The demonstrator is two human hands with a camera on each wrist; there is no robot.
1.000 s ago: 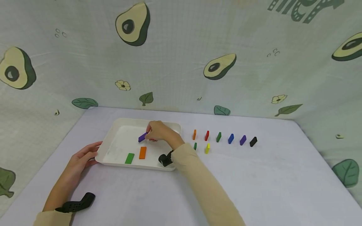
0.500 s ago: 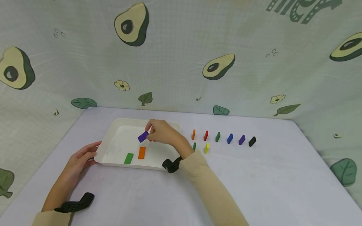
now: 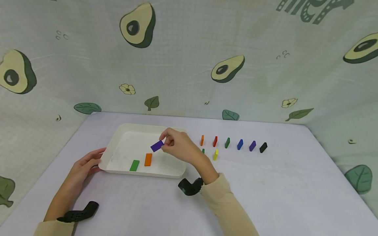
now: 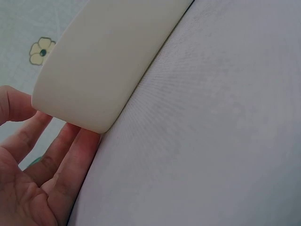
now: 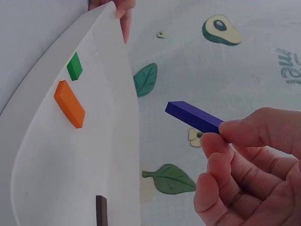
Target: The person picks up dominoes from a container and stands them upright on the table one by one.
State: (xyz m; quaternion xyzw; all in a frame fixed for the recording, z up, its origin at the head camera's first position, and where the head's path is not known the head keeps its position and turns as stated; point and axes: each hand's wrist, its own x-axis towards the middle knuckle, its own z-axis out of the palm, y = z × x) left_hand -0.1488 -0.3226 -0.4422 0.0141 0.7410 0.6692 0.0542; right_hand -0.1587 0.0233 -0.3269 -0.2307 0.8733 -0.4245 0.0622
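My right hand point(image 3: 181, 146) pinches a purple domino block point(image 3: 157, 146) between thumb and fingertips, raised above the white tray point(image 3: 118, 157). The right wrist view shows the purple block clear of the tray floor, one end in the grip. My left hand point(image 3: 85, 165) holds the tray's left end, thumb at the rim and fingers against the outer wall point(image 4: 89, 70). Inside the tray lie a green block point(image 3: 134, 165) and an orange block point(image 3: 148, 159). A dark block point(image 5: 101, 210) also shows in the tray in the right wrist view; from the head, the right hand hides that area.
Right of the tray, a row of upright blocks runs from orange point(image 3: 202, 140) through red, green, blue and purple to black point(image 3: 263, 147). Nearer stand a yellow block point(image 3: 216, 154) and a green one, partly hidden by the right hand. Printed cloth point(image 3: 183, 65) hangs behind the table.
My right hand has lifted the purple block and drawn it to the right and toward me, turning its broad face into view. The left hand stays at the tray.
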